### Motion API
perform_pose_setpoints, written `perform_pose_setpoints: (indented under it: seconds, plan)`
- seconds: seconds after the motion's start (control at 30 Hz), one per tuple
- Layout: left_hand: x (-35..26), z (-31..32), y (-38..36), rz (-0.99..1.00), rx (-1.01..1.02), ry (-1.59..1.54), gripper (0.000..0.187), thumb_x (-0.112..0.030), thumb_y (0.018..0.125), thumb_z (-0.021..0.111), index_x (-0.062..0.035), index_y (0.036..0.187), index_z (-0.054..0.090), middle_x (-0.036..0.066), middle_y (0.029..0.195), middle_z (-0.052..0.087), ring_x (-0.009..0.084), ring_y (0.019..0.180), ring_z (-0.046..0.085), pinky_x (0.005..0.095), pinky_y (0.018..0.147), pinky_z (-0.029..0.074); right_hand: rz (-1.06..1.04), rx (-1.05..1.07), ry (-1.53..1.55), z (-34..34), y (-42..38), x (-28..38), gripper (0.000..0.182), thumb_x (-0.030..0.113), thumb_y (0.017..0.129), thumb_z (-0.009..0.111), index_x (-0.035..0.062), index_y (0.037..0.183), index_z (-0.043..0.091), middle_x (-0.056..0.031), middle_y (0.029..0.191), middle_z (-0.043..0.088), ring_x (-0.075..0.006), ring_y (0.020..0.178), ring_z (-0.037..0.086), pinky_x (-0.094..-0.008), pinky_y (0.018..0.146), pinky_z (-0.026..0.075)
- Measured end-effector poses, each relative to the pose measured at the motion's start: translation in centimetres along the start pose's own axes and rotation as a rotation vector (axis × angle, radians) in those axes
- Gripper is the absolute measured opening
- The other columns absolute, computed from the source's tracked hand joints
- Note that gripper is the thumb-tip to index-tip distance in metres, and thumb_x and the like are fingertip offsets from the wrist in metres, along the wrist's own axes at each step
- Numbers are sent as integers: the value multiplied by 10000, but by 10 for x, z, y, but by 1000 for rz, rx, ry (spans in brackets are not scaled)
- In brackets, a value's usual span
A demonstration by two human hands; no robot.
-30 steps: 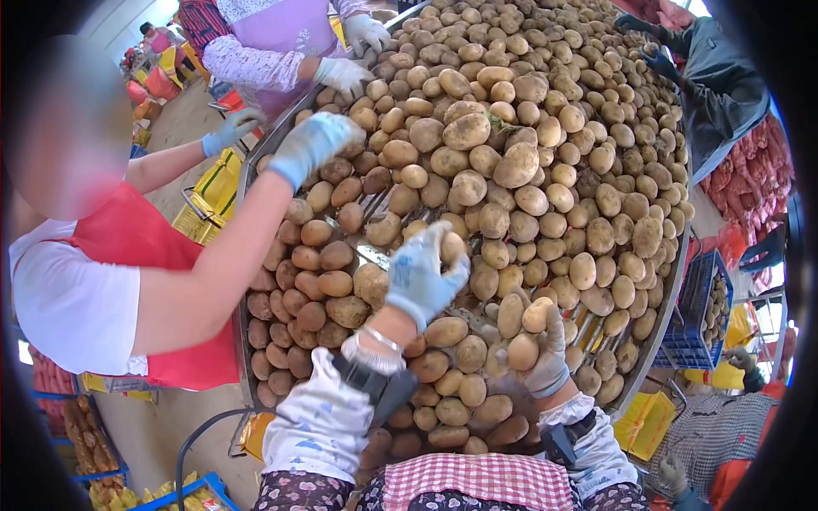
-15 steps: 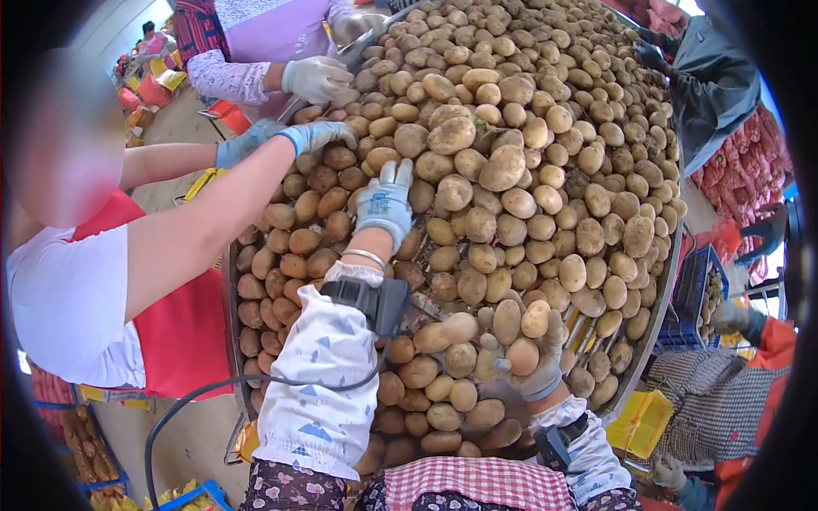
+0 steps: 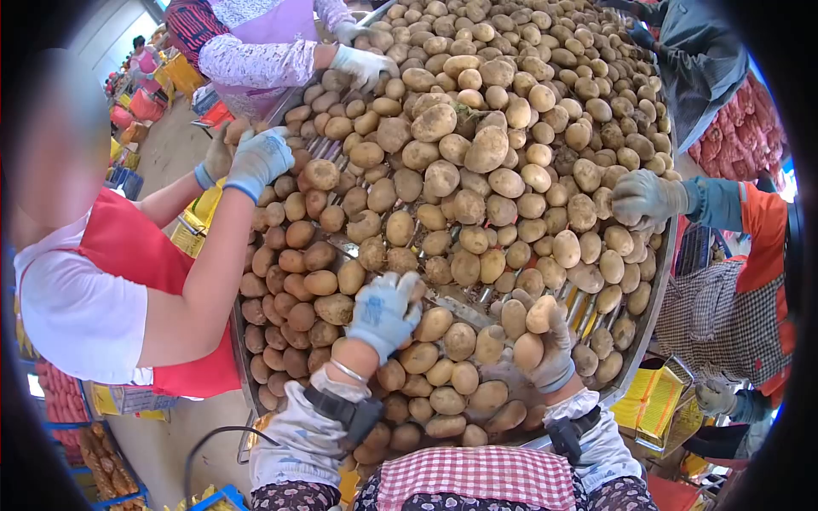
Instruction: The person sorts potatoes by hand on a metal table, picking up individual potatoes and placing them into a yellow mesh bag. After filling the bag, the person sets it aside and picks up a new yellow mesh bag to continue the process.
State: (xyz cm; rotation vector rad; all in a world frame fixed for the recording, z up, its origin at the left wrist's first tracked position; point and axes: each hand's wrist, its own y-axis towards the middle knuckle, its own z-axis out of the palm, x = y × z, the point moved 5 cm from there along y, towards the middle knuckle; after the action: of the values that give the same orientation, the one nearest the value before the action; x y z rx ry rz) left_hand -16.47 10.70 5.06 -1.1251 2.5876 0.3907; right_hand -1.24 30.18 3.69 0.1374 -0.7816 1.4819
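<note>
Rimmed table (image 3: 648, 345) held heaped potatoes (image 3: 487, 150). Right hand (image 3: 554, 358) grasped potatoes in its fingers; left hand (image 3: 383, 313) had curled fingers, grip unclear.

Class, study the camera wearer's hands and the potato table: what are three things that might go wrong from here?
The right hand cups several potatoes at once, so one may slip out.

Others lie close to the metal rim; a nudge might roll one over.

The black cable hanging beside the left sleeve could snag.
</note>
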Motion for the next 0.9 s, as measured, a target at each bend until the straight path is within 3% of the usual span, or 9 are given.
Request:
perform_pose_setpoints:
  seconds: [0.13, 0.23, 0.37, 0.5, 0.57, 0.63, 0.7, 0.77, 0.9]
  plan:
    - [-8, 9, -22, -65, -26, -92, 451, -184, 771, 622, -141, 1207, 513, 172, 1144, 564, 363, 996, 577, 453, 827, 482, 4, -34, 75, 10, -15, -6, 654, 529, 921, 491, 53, 1363, 412, -153, 1286, 527, -276, 1049, 599, -320, 724, 545]
    - [-12, 21, -6, -61, 145, 33, 484, -132, 792, 599, -157, 1261, 482, 187, 1248, 518, 366, 1040, 574, 452, 846, 490, -11, -76, 184, 15, -19, -5, 617, 503, 917, 528, 47, 1324, 446, -149, 1280, 522, -276, 1127, 551, -410, 910, 497]
    - [-12, 24, 2, -14, 350, 35, 504, -121, 834, 563, -162, 1319, 433, 189, 1294, 468, 383, 1034, 575, 475, 818, 496, -63, -11, 183, 6, -31, -5, 603, 492, 917, 537, 46, 1313, 455, -147, 1287, 518, -289, 1153, 530, -456, 995, 439]
    - [-3, 31, 6, -292, 311, -45, 518, -146, 851, 595, -159, 1342, 429, 199, 1261, 490, 380, 1040, 576, 458, 856, 489, -75, 14, 211, 3, -39, -12, 608, 511, 913, 532, 48, 1302, 472, -143, 1285, 524, -313, 1150, 533, -455, 981, 451]
    - [10, 29, 3, -274, 22, -385, 450, -201, 870, 589, -152, 1302, 470, 200, 1233, 507, 382, 1041, 584, 466, 885, 482, -74, -4, 237, -1, -40, -13, 611, 521, 911, 528, 51, 1299, 477, -143, 1285, 526, -322, 1141, 540, -449, 970, 461]
    - [-14, -6, -7, -224, -307, -756, 411, -119, 842, 627, -69, 1239, 531, 193, 1135, 569, 366, 990, 593, 427, 933, 466, 46, 63, 240, 3, -43, -22, 620, 535, 911, 520, 60, 1306, 474, -132, 1281, 535, -323, 1128, 556, -452, 950, 476]
    - [-56, -19, -22, -71, -458, -743, 431, -126, 823, 626, -76, 1241, 533, 192, 1098, 588, 348, 984, 601, 413, 904, 485, 87, 40, 273, 6, -38, -30, 614, 530, 915, 517, 57, 1303, 479, -129, 1275, 543, -300, 1117, 566, -433, 941, 485]
    - [-107, -26, -23, 430, -397, -596, 474, -132, 782, 637, -82, 1243, 537, 186, 1116, 591, 329, 1004, 607, 395, 888, 498, 118, 23, 301, 3, -26, -45, 607, 526, 919, 513, 55, 1300, 483, -125, 1269, 551, -277, 1107, 576, -414, 931, 493]
    - [-144, -3, -44, 589, -205, -530, 435, -166, 765, 664, -97, 1182, 566, 167, 1233, 550, 377, 1052, 581, 438, 910, 476, 125, 21, 320, 2, -20, -53, 489, 474, 945, 486, 48, 1176, 548, -83, 1123, 604, -183, 1022, 602, -290, 886, 515]
